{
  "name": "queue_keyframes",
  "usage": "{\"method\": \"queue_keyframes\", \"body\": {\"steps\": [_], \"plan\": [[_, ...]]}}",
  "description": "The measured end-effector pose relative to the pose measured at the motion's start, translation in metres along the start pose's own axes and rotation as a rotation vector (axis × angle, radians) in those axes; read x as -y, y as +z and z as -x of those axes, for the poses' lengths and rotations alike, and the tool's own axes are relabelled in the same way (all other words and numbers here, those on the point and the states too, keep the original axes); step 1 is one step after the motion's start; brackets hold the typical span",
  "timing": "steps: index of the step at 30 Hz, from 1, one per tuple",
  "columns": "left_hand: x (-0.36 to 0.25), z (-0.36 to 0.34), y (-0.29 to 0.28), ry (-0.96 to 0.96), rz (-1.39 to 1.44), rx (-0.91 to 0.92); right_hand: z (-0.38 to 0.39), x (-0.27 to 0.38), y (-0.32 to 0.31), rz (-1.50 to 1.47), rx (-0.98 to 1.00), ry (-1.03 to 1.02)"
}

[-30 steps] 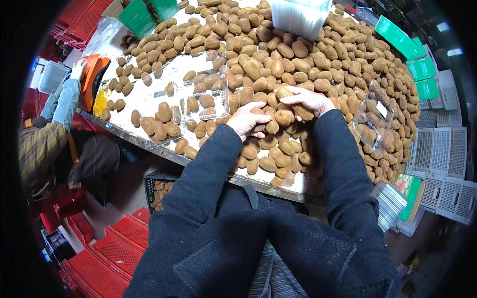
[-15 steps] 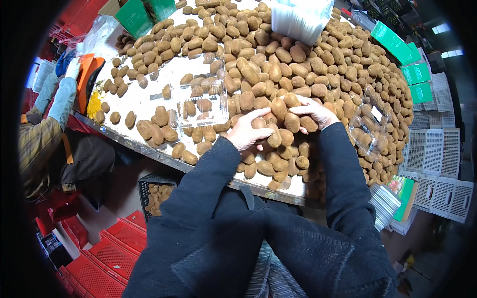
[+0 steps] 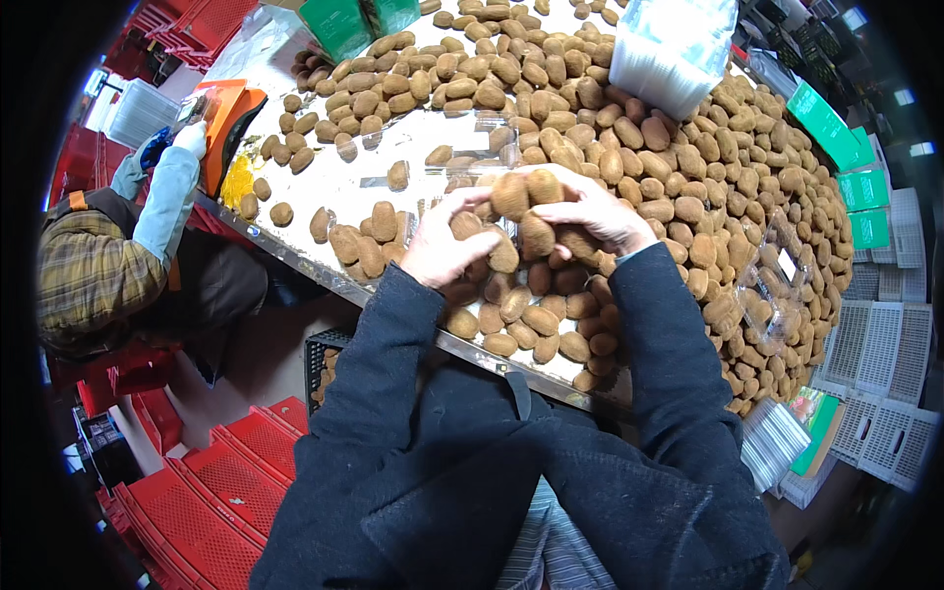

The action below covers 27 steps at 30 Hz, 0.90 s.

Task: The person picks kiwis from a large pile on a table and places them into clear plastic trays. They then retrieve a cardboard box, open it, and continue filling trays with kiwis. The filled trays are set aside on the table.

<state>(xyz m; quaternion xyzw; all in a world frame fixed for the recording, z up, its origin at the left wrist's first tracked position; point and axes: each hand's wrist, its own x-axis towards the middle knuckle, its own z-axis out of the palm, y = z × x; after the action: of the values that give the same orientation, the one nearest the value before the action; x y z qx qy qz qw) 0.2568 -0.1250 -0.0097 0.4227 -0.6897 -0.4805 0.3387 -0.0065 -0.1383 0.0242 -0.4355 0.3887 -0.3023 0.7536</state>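
Note:
Brown kiwifruit lie in a big heap [image 3: 678, 187] across the white table. My left hand [image 3: 442, 246] is closed around kiwifruit at its fingers and thumb. Facing it, my right hand [image 3: 602, 218] grips more of them, and several kiwifruit [image 3: 526, 202] are bunched between the two palms. A clear plastic clamshell box [image 3: 472, 143] lies open just beyond my hands, partly hidden by them. Loose kiwifruit [image 3: 521, 315] rest below my hands by the table's near edge. Another clear clamshell [image 3: 772, 285] sits on the heap to the right.
A stack of clear plastic boxes [image 3: 669, 59] stands on the heap at the back. Green cartons [image 3: 826, 123] and white crates [image 3: 875, 344] line the right side. At left, a gloved co-worker [image 3: 167, 197] is beside an orange tray [image 3: 226, 133]. Red crates [image 3: 216, 482] stand lower left.
My hands have gathered the kiwifruit up from the heap and carried them left, up to the open clamshell. The whole view has shifted, so the table appears further right.

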Motion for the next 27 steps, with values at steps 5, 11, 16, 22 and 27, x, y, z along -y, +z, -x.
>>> {"method": "queue_keyframes", "body": {"steps": [5,11,16,22,27], "plan": [[0.036,-0.008,-0.008,-0.272,0.200,-0.101,-0.047,-0.007,0.020,0.174,-0.010,0.180],[0.045,-0.017,-0.013,-0.365,0.328,-0.087,-0.067,-0.015,0.028,0.233,-0.072,0.084],[0.039,-0.019,-0.018,-0.459,0.534,-0.081,-0.063,-0.015,0.029,0.326,-0.121,0.136],[0.040,-0.013,-0.044,-0.553,0.844,-0.087,-0.064,-0.018,0.043,0.778,-0.290,0.002],[0.043,-0.001,-0.067,-0.460,1.013,-0.150,-0.068,-0.029,0.060,1.232,-0.401,-0.033]]}}
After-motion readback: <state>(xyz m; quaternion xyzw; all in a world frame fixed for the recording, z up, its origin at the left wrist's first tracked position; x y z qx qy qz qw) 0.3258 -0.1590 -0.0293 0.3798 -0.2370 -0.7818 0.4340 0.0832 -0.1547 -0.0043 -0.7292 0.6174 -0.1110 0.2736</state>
